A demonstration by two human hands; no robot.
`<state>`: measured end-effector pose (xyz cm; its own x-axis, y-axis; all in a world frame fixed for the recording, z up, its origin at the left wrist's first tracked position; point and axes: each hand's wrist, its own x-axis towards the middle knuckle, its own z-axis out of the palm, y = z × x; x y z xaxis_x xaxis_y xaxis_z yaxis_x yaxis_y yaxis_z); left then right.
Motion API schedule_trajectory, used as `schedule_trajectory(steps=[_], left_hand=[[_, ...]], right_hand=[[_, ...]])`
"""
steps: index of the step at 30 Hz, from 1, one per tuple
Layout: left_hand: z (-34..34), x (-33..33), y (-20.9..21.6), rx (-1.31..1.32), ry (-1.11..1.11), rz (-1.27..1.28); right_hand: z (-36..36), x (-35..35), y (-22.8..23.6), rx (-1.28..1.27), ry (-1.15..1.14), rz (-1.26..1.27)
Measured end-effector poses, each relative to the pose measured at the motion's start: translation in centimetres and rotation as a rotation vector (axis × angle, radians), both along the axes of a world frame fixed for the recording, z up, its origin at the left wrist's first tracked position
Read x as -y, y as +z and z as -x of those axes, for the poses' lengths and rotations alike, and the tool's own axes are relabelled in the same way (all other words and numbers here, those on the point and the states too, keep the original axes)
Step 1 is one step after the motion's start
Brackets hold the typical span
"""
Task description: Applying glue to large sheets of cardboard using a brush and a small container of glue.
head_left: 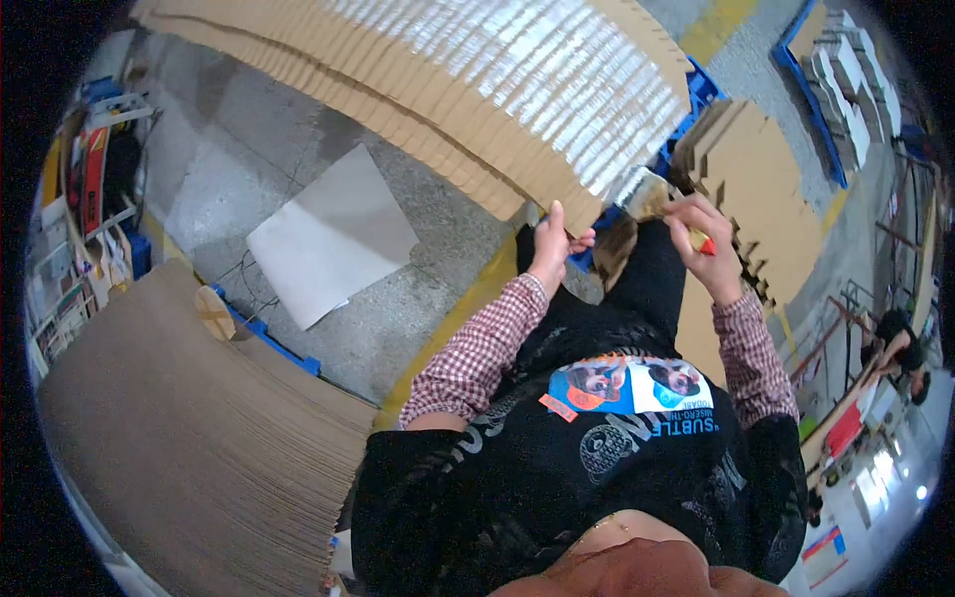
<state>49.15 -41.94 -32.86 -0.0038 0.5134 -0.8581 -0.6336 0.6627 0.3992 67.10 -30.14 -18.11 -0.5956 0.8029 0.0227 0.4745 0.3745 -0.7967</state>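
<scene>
My left hand (550,244) presses its fingers against the lower edge of a long stack of flat brown cardboard sheets (468,90) whose top is covered with shiny clear film. My right hand (704,242) is closed around a small tool with a red tip (707,246), held close to a glossy strip of clear film or tape (642,191) at the corner of the stack. Both sleeves are red-and-white checked. What kind of tool the red-tipped thing is I cannot tell.
A second cardboard stack (756,179) stands right of my hands on a blue pallet (702,92). Another tall pile (199,428) fills the lower left. A grey sheet (333,234) lies on the concrete floor. A person (895,348) works at the far right.
</scene>
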Motion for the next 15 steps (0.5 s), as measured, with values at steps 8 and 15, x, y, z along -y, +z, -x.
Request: schedule_trajectory(steps=[8,15], left_hand=[[-0.7,0.5,-1.0,-0.024,-0.008,0.058],[0.1,1.7,-0.6,-0.056,0.033,0.052]], right_hand=[[7.7,-3.2,-2.6,-0.252,-0.073,-0.088],[10.9,-5.4,-4.6,-0.29,-0.044,-0.123]])
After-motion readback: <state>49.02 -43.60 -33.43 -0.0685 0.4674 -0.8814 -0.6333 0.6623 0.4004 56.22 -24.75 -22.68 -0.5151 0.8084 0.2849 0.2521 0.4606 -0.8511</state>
